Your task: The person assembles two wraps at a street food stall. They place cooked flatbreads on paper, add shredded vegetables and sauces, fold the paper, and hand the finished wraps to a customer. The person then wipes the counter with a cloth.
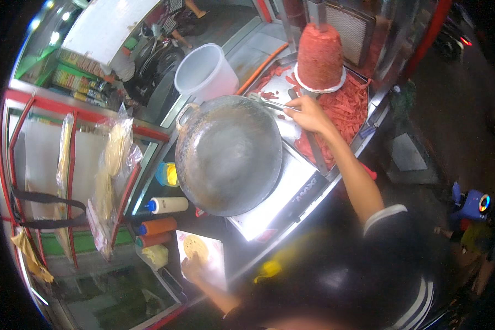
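Observation:
My right hand [309, 114] is closed round a pair of metal tongs [275, 103], whose far end lies by the right rim of a large dark wok [231, 154]. Beyond that hand stands a cone of reddish meat [320, 58] on a vertical spit, with a white plate-like disc beneath it. Sliced meat [344, 107] covers much of the metal tray around its base. Lower down, my left hand [192, 269] has its slightly blurred fingers bunched at the near edge of a round flatbread [195, 248]. The bread rests on white printed paper [215, 263].
A white bucket [206, 74] stands behind the wok. Left of the wok are a cream squeeze bottle [169, 205], an orange bottle [158, 226] and a yellow-blue container [167, 174]. Bagged flatbreads [115, 146] hang at the red-framed glass. A steel burner [280, 195] supports the wok.

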A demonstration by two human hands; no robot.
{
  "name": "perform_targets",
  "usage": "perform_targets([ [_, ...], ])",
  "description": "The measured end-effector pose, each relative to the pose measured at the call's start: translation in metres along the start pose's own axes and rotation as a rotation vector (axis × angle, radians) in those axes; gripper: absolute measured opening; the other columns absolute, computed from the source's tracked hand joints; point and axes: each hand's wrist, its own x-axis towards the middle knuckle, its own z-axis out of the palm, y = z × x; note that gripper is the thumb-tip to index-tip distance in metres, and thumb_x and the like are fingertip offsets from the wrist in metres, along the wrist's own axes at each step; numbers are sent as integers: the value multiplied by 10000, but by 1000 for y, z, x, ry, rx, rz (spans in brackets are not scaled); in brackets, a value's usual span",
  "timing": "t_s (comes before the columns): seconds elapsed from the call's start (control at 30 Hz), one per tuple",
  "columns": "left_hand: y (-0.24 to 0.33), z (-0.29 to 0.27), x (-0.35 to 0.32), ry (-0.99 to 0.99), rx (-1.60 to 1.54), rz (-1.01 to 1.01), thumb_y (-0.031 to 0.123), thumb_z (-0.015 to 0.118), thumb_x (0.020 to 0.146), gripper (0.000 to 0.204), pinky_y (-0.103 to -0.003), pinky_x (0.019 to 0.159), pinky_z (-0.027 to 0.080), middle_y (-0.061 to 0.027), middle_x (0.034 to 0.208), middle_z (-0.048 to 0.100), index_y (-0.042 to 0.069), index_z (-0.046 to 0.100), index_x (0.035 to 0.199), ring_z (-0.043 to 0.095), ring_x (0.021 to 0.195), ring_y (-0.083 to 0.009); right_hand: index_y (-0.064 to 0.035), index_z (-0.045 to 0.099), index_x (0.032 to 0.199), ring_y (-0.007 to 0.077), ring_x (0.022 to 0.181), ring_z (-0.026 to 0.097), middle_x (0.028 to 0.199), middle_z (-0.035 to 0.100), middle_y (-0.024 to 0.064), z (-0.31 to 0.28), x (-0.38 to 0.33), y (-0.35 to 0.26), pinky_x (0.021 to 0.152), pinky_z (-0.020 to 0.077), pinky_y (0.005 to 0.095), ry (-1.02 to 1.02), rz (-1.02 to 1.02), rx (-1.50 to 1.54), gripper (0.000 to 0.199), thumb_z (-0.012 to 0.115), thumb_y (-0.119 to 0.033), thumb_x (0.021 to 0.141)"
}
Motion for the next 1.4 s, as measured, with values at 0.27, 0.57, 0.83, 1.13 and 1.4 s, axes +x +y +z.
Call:
perform_targets([
  [0.27,-64,1,31,-238,-35,6,412,789,985,482,-452,826,627,-214,1100,823,-28,799,1183,788,868,-328,38,817,1271,236,856,783,978,844,196,-52,-46,-53,802,591,412,122,-126,-30,346,787,-193,1015],
  [0.57,-92,-29,22,-346,-232,193,602,873,904,693,-455,952,622,-218,1204,814,5,797,1248,786,1094,-333,54,811,1307,154,947,748,1111,850,130,22,-128,-169,860,575,313,-423,-193,-116,359,779,-197,1052],
  [0.83,-55,-54,3,-253,-53,724,604,938,783,1014,-506,1295,404,-184,1623,618,116,599,1606,553,1516,-387,-21,821,1258,484,961,768,1082,779,291,262,-237,-222,866,588,514,-1014,-372,-411,306,755,-133,981],
  [1.13,-89,-25,9,-264,-73,869,658,852,864,793,-485,1362,332,39,1603,655,290,682,1546,544,1525,-242,-159,771,1421,445,939,731,1051,740,206,328,-244,-254,836,564,534,-1125,-637,-736,474,805,-138,949],
  [1.4,-104,-19,-5,-198,-185,741,563,828,947,637,-436,1335,393,35,1594,669,279,713,1506,597,1465,-190,-154,766,1410,447,941,730,1042,722,183,296,-245,-258,836,561,558,-1078,-511,-762,457,809,-160,955],
])
